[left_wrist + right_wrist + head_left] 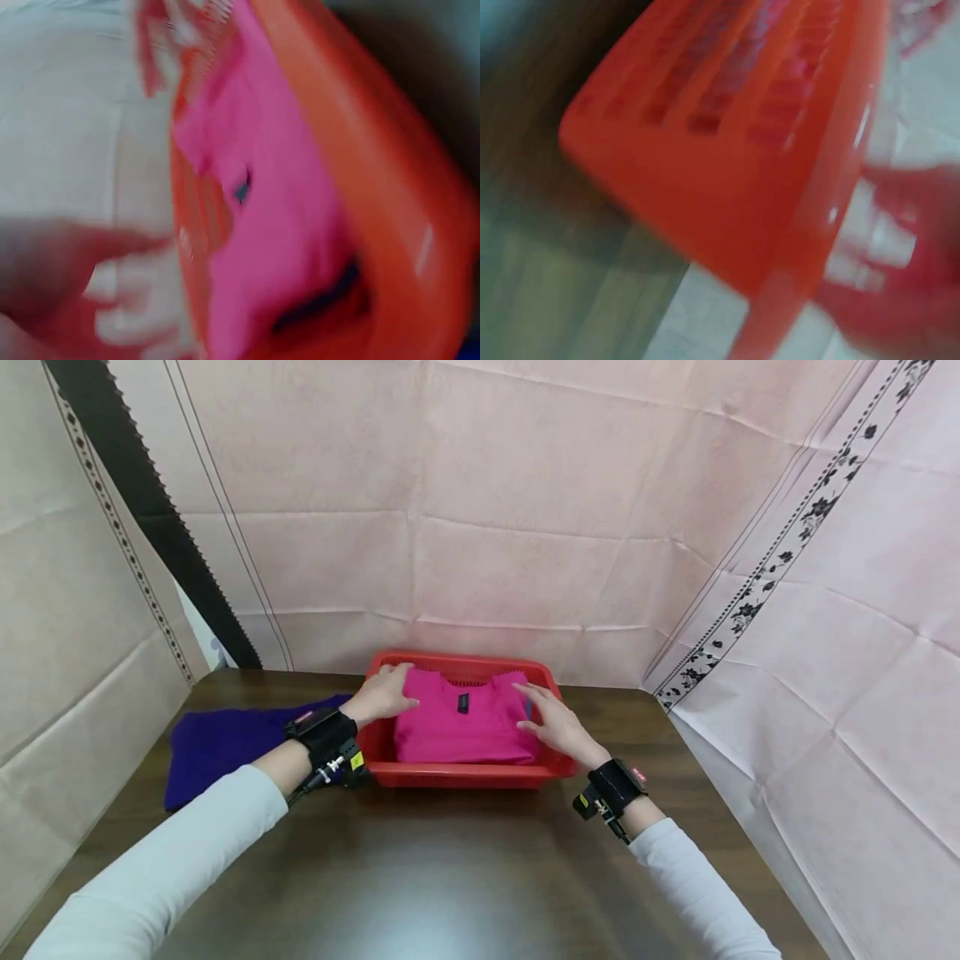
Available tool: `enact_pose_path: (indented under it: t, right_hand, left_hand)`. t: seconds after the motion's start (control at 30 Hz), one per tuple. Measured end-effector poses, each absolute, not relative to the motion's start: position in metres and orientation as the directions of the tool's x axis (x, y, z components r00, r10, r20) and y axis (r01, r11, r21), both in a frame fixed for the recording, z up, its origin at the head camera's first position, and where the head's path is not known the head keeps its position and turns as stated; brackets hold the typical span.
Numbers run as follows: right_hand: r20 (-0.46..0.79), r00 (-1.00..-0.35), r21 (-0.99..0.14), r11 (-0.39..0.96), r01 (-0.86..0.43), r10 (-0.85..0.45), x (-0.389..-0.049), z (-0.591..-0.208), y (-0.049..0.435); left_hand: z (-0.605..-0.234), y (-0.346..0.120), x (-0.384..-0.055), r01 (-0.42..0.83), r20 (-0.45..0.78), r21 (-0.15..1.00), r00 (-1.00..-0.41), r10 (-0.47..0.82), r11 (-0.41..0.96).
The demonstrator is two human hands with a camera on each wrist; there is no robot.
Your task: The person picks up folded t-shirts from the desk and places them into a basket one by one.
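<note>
A folded bright pink top with a dark neck label lies inside a red plastic basket. Over the basket's left side is my left hand, fingers extended and thumb apart, with nothing held. My right hand hovers at the right side, its fingers spread and reaching over the rim towards the top's shoulder. Both wrist views are blurred. The left one has the pink top within the basket wall; the right one looks at the basket's slotted outer side.
Left of the basket, a folded dark purple-blue cloth lies on the brown wooden table. Pale cloth hangings with patterned borders enclose the back and both sides. A dark strip shows beside the pink top in the left wrist view.
</note>
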State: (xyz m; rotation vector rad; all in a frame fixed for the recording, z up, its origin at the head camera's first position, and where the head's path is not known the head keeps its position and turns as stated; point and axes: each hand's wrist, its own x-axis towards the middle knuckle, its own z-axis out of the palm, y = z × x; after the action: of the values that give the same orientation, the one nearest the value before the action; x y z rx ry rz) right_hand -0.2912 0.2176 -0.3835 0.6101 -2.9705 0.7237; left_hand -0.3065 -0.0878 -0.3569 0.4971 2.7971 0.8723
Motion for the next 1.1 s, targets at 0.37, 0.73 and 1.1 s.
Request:
enact_pose_path:
  t: [0.37, 0.73, 1.1]
  right_hand:
    - [-0.508, -0.694, -0.361, 0.858, -0.366, -0.51, -0.302, -0.402, 0.206]
    - [-0.373, -0.793, -0.396, 0.856, -0.333, -0.482, -0.297, -0.402, 0.198]
    - [0.126, -0.757, -0.466, 0.636, -0.615, -0.641, -0.252, -0.374, 0.092]
  left_hand:
    - [-0.375, -0.075, -0.304, 0.452, -0.51, 0.078, -0.748, 0.426, 0.888]
    - [-0.373, -0.078, -0.306, 0.499, -0.393, 0.139, -0.765, 0.51, 0.856]
    - [-0.356, -0.148, -0.263, 0.532, 0.196, 0.392, -0.845, 0.497, 0.75]
